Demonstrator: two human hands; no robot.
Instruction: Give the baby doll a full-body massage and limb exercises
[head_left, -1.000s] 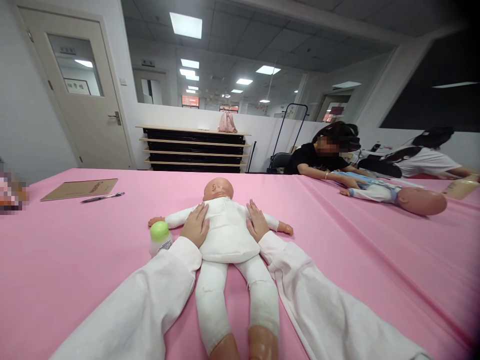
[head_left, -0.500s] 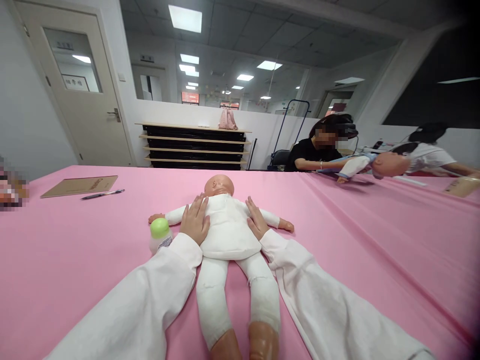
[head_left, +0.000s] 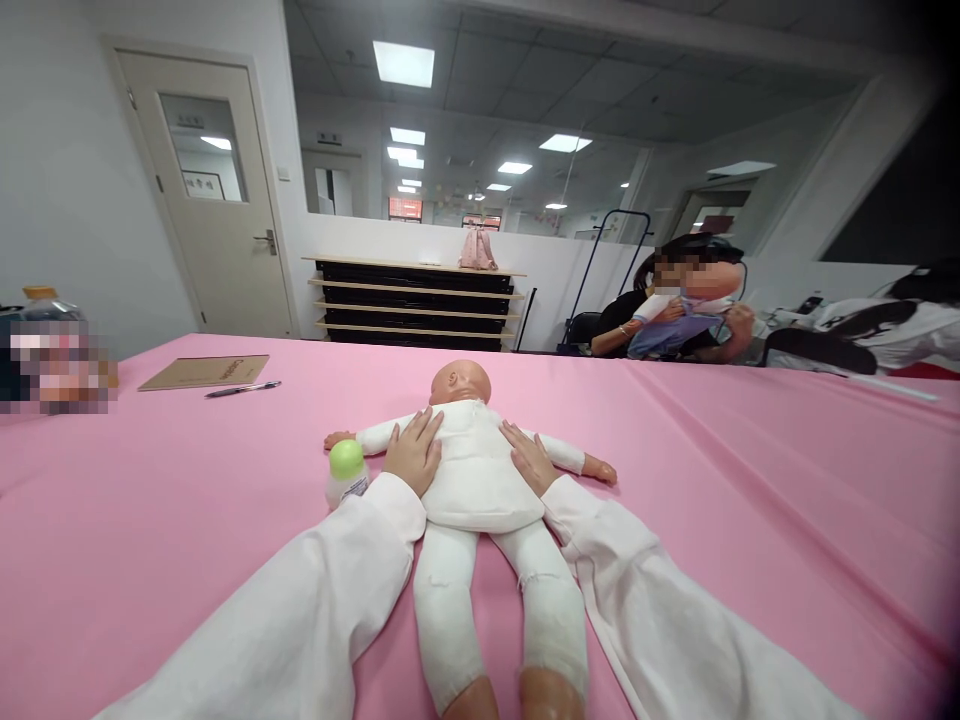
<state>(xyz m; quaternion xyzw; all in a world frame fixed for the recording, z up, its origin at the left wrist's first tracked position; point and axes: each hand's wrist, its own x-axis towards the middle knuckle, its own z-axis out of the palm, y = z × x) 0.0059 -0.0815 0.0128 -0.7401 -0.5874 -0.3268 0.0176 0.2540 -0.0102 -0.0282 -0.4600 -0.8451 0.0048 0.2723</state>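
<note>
A baby doll (head_left: 484,470) with a white cloth body lies stretched out on the pink table cover (head_left: 187,560), its head turned to one side and its arms spread. My left hand (head_left: 415,450) rests flat on the left side of its upper body, fingers extended and pointing up toward the shoulder. On the other side, my right hand (head_left: 531,458) lies flat against the doll near its right shoulder, fingers straight. Neither hand grips anything. Beside my left wrist stands a small bottle (head_left: 347,474) with a green cap, partly covered by my sleeve.
A brown notebook (head_left: 202,372) and a pen (head_left: 244,389) lie at the far left. Across the table a person (head_left: 622,320) holds another doll (head_left: 675,325). A second person (head_left: 892,320) sits farther right. Shelving (head_left: 420,300) stands behind the table.
My view has swung slightly left, so everything sits farther right. Both hands keep their places on the doll. The person across has lifted the other doll upright from the table to the chest.
</note>
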